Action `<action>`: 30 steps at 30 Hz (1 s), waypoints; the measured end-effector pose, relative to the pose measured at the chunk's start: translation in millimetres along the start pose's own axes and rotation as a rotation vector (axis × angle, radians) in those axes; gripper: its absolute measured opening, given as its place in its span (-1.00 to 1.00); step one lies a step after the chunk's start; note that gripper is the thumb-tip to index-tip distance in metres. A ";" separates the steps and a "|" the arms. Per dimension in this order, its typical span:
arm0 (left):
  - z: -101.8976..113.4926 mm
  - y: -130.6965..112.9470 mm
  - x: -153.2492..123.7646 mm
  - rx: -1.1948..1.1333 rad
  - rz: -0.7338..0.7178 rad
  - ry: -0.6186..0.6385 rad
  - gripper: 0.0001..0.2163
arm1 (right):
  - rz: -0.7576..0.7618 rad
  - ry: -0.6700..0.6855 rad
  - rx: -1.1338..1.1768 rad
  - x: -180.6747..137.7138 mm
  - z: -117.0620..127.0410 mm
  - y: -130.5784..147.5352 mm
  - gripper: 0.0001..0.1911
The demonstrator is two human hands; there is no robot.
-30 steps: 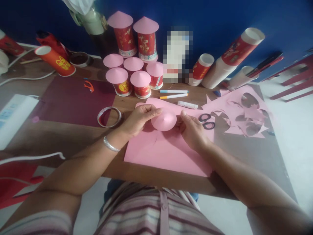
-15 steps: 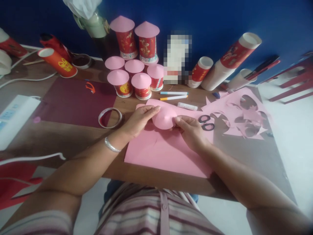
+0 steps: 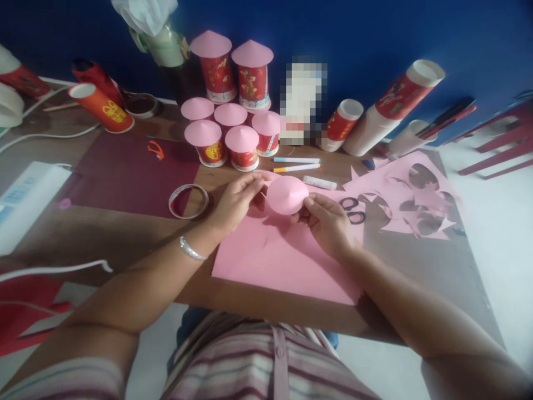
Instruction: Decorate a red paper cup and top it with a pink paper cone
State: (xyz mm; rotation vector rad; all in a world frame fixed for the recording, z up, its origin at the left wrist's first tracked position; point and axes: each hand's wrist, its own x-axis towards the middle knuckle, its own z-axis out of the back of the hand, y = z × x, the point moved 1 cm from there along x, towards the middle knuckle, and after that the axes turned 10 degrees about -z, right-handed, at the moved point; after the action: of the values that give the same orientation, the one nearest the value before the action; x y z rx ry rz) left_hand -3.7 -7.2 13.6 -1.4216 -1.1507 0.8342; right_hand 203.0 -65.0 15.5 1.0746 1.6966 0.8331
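A pink paper cone (image 3: 287,195) is above the pink paper sheets (image 3: 283,261) on the table, its tip toward me. My right hand (image 3: 327,222) pinches the cone's right edge between thumb and fingers. At the cone's left side is my left hand (image 3: 239,203), its fingers loosely bent and partly apart, seemingly off the rim. Black-handled scissors (image 3: 353,211) lie just beyond my right hand. A white glue stick (image 3: 320,183) rests behind the cone, near an orange marker (image 3: 296,168) and a blue marker (image 3: 296,160).
Several red cups with pink cone tops (image 3: 242,141) stand at the back. A tape roll (image 3: 189,201) lies left of my hands, by a dark red sheet (image 3: 137,178). Cut pink scraps (image 3: 400,194) are at right, below upright paper tubes (image 3: 375,122). A power strip (image 3: 29,205) sits far left.
The cone has shifted slightly right and up and tilted. My left fingers have come away from its rim, while my right hand keeps its hold.
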 end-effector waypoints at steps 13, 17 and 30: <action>-3.4 -5.1 -5.0 -0.076 0.170 0.095 -0.73 | -0.111 0.003 0.020 -1.0 -3.5 -1.8 -0.71; -4.6 -7.0 -7.2 -0.120 0.249 0.136 -0.73 | -0.127 -0.011 0.018 -1.5 -5.5 -0.7 -0.71; -2.7 -9.9 -4.4 -0.119 0.177 0.140 -0.66 | -0.096 -0.017 -0.085 -1.7 -2.1 -3.0 -0.70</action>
State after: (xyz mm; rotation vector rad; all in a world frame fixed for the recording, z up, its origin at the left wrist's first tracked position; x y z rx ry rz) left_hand -4.4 -12.6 23.3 -1.6722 -0.9921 0.7846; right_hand 200.5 -67.8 14.2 0.9323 1.6704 0.8251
